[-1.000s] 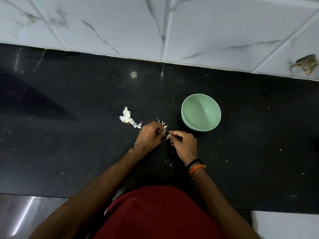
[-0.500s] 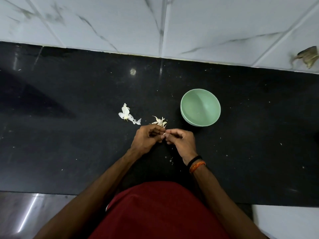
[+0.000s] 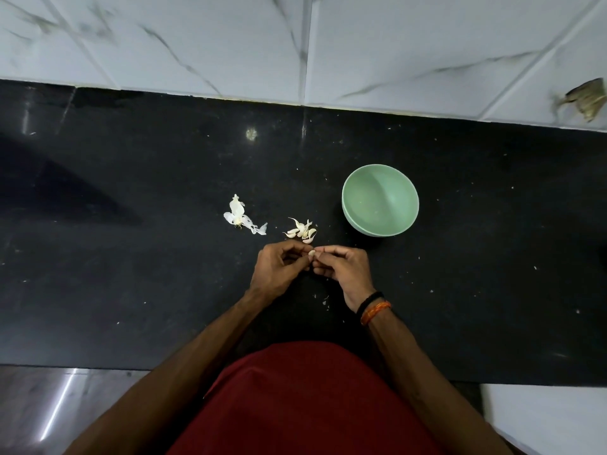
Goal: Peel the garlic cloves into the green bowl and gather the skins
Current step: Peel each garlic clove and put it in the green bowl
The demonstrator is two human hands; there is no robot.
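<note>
We see both hands meeting over the black desk [image 3: 131,274], just in front of the body; left hand [image 3: 279,269] has its fingers curled in, fingertips closed on a garlic clove [image 3: 311,254]; right hand [image 3: 345,269] is likewise curled, thumb and forefinger pinching the same clove from the other side; the clove shows as a small pale spot between the two sets of fingertips, mostly hidden, so we cannot tell how much skin is on it.

Loose garlic cloves [image 3: 301,230] lie in a small cluster on the desk just beyond the hands, apart from them; they look unpeeled, with curled tips. Papery skins [image 3: 241,218] sit further left of that cluster, a separate white heap with a trailing strip. A few tiny skin flecks [image 3: 323,298] lie on the desk below the hands, near the right wrist.

Green bowl [image 3: 380,200] stands upright on the desk, to the right of the cloves and beyond the right hand, near but not touching; its inside looks bare as far as we can see.

Right wrist carries a black band [image 3: 369,300] and an orange band [image 3: 376,311] side by side; red shirt [image 3: 312,405] fills the bottom centre; white marbled wall tiles [image 3: 230,44] run behind the desk; a blurred brownish object [image 3: 588,100] sits on the tiles at far right, unidentifiable.
</note>
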